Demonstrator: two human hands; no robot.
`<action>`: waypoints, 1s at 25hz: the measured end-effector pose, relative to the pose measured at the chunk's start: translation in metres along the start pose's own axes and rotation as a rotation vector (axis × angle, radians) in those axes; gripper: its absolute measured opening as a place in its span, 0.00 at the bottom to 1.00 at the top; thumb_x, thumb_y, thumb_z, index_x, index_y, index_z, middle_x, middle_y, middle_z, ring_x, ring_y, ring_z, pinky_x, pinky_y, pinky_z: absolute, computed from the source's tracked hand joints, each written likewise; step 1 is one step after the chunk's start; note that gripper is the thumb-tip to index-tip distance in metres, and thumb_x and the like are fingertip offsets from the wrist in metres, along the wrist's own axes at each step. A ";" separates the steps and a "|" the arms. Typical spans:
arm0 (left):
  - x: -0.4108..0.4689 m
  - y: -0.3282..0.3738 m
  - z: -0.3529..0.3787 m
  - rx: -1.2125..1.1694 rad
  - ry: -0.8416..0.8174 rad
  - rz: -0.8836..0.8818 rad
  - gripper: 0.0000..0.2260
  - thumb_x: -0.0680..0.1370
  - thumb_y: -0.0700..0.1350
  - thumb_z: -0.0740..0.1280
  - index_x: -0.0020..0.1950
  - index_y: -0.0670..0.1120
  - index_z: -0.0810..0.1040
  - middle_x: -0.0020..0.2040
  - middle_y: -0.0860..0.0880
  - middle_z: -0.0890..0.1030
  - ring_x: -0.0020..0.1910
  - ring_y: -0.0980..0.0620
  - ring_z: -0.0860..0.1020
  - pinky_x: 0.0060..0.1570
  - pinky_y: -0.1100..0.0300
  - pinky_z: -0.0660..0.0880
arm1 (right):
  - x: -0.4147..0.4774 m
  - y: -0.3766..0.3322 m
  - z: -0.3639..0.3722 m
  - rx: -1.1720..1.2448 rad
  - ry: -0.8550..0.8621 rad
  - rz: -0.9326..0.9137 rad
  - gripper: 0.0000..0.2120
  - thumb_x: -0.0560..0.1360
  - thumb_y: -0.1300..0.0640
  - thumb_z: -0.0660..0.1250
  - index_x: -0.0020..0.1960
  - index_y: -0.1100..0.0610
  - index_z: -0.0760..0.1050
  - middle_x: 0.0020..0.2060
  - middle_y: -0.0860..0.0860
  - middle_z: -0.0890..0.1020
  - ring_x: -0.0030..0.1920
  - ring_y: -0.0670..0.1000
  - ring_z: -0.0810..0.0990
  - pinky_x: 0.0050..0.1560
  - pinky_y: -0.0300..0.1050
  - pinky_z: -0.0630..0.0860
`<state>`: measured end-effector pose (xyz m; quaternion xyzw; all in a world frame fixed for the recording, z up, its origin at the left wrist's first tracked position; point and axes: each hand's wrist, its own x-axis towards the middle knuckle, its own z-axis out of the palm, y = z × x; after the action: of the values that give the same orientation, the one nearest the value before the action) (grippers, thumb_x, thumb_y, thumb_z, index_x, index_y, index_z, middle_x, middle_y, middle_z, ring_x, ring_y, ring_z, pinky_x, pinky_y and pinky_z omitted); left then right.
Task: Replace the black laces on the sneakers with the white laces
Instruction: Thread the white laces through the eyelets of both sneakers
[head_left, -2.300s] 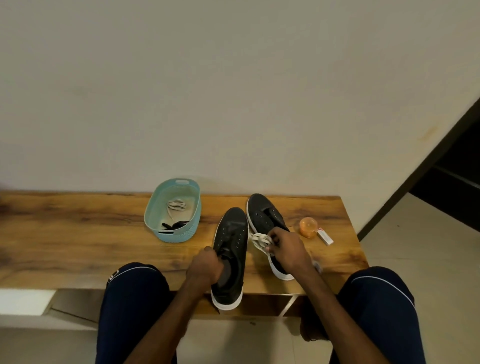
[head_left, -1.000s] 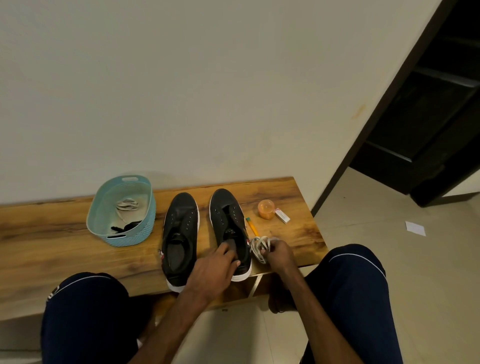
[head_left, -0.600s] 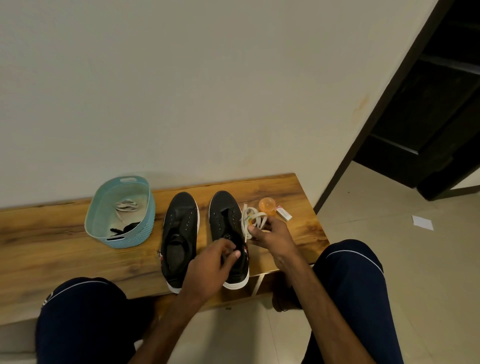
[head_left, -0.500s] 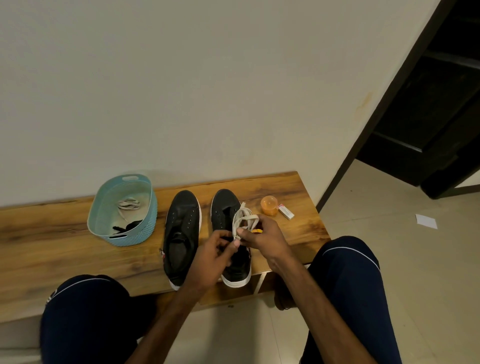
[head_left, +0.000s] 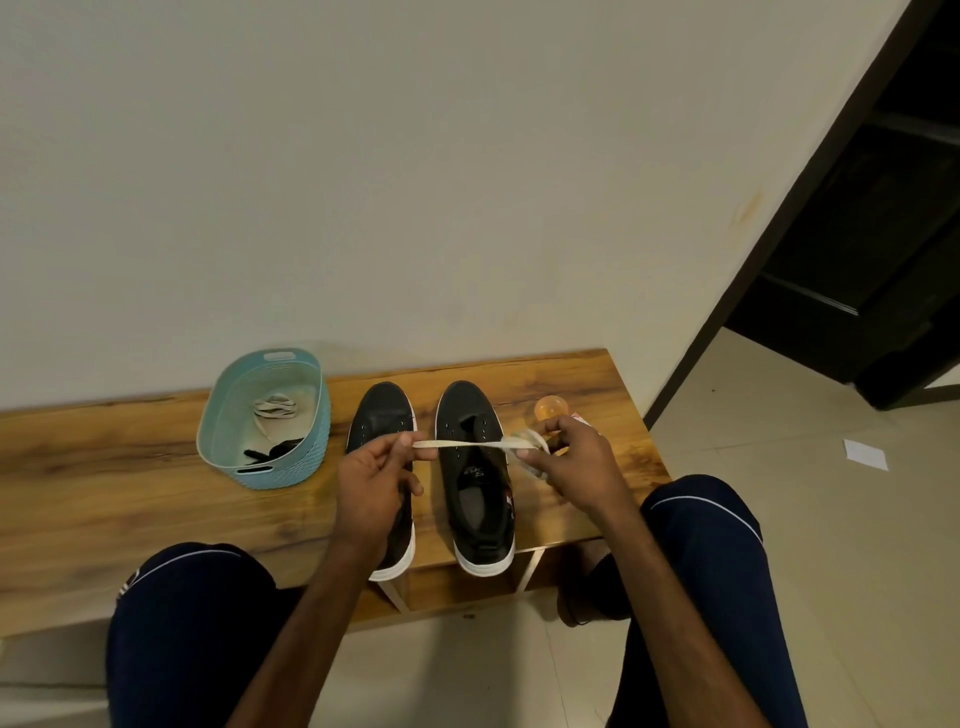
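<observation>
Fingers of the left hand (head_left: 371, 470) pinch the white lace (head_left: 457, 444). Fingers of the right hand (head_left: 576, 465) curl round its coiled remainder, so the lace runs taut between them, just above two unlaced sneakers (head_left: 470, 410) on the bench (head_left: 104, 467). Light, limp and flat, it probably threads best gripped near the tip. Left of the fingers, a basket (head_left: 306, 452) holds more laces.

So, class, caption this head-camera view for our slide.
Left hand and right hand stretch a white lace over two unlaced black sneakers.
</observation>
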<state>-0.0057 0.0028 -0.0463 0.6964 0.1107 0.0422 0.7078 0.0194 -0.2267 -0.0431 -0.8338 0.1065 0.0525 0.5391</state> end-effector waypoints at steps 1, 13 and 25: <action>0.002 -0.001 -0.001 -0.007 0.018 0.006 0.08 0.82 0.40 0.62 0.52 0.42 0.81 0.43 0.45 0.85 0.27 0.53 0.75 0.23 0.70 0.67 | -0.001 0.003 -0.004 -0.118 0.006 -0.036 0.13 0.73 0.55 0.76 0.55 0.52 0.78 0.42 0.50 0.81 0.39 0.50 0.81 0.32 0.42 0.76; 0.003 0.012 -0.010 -0.018 0.128 0.199 0.06 0.81 0.38 0.63 0.54 0.46 0.78 0.45 0.48 0.86 0.31 0.55 0.76 0.28 0.69 0.71 | 0.007 0.003 0.004 -0.645 0.190 -0.062 0.14 0.81 0.54 0.64 0.65 0.51 0.71 0.53 0.51 0.83 0.51 0.53 0.82 0.47 0.49 0.78; 0.061 0.024 0.033 0.355 -0.152 0.341 0.01 0.75 0.42 0.73 0.46 0.47 0.83 0.39 0.59 0.83 0.37 0.59 0.79 0.38 0.69 0.74 | 0.046 -0.030 0.025 0.222 -0.338 -0.285 0.07 0.77 0.59 0.72 0.52 0.61 0.81 0.37 0.52 0.84 0.37 0.47 0.81 0.40 0.43 0.77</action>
<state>0.0632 -0.0153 -0.0280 0.8197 -0.0564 0.0884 0.5632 0.0722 -0.1973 -0.0362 -0.7555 -0.0989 0.1026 0.6394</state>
